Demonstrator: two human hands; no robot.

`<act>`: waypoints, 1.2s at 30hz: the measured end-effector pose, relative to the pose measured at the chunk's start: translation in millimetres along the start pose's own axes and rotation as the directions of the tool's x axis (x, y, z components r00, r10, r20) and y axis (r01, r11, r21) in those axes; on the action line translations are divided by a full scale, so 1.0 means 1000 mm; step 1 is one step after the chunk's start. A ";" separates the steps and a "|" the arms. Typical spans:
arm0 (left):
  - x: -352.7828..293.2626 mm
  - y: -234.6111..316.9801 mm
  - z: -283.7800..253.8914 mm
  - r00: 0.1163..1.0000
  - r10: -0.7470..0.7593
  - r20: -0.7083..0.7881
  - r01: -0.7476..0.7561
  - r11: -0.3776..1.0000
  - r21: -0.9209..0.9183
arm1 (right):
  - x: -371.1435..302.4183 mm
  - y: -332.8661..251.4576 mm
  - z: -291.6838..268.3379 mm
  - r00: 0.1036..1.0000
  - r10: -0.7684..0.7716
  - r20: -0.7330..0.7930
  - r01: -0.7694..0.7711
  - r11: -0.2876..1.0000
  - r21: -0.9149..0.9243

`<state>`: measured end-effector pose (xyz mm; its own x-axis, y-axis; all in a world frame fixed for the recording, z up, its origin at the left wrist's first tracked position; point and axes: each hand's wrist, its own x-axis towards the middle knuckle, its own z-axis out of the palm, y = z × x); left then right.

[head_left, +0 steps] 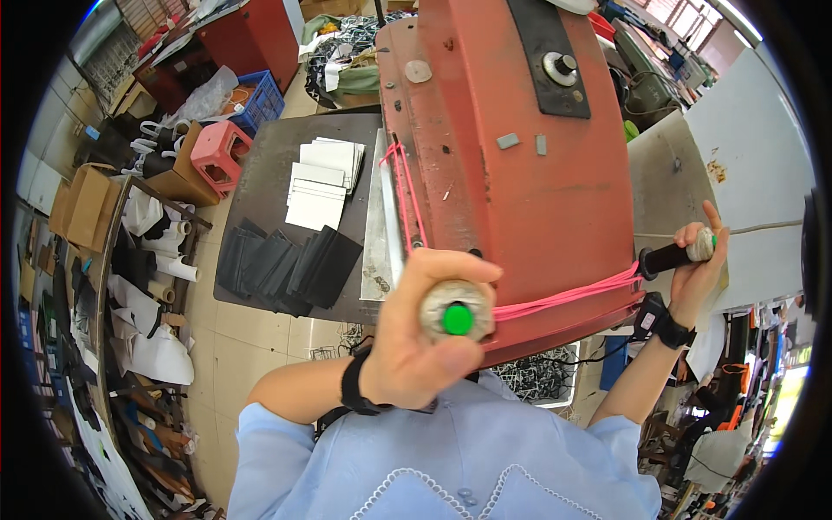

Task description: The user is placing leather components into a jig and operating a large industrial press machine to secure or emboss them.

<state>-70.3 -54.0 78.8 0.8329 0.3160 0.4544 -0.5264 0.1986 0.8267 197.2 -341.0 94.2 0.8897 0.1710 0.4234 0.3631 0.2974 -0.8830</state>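
Both grips are closed on something. Left hand is wrapped round the left taped handle, end-on to me, its green button facing up; thumb lies below the button, fingers curl over the top. Right hand is closed round the taped end of the black right handle, one finger sticking up, green button at the tip there too. Can't tell if either button is pressed. Left handle sits over the near edge of the red press head; right handle sticks out at its near right corner. Pink cord runs in several strands along the near edge between the two, and more of it is strung down the left side. On top of the head: a black plate with a knob, plus two small grey pieces lying loose nearer the operator. Black band on each wrist, light blue shirt. Dark tabletop left of the press: white sheets in stacks toward the back, black sheets fanned out nearer. White bin of tangled metal parts below the near edge. Beyond the table: pink stool, blue crate, cardboard box. Far left, rack with rolls and offcuts.
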 end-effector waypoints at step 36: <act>-0.026 -0.067 -0.078 0.886 -0.464 0.000 0.378 0.721 0.581 | -0.077 0.135 0.131 0.554 0.044 0.831 0.651 0.600 -0.466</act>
<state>-70.2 -2.9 -15.0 0.9821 0.1873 0.0188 0.0344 -0.2767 0.9603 141.1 -191.3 -30.8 0.2789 0.8884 0.3645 0.9257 -0.1477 -0.3482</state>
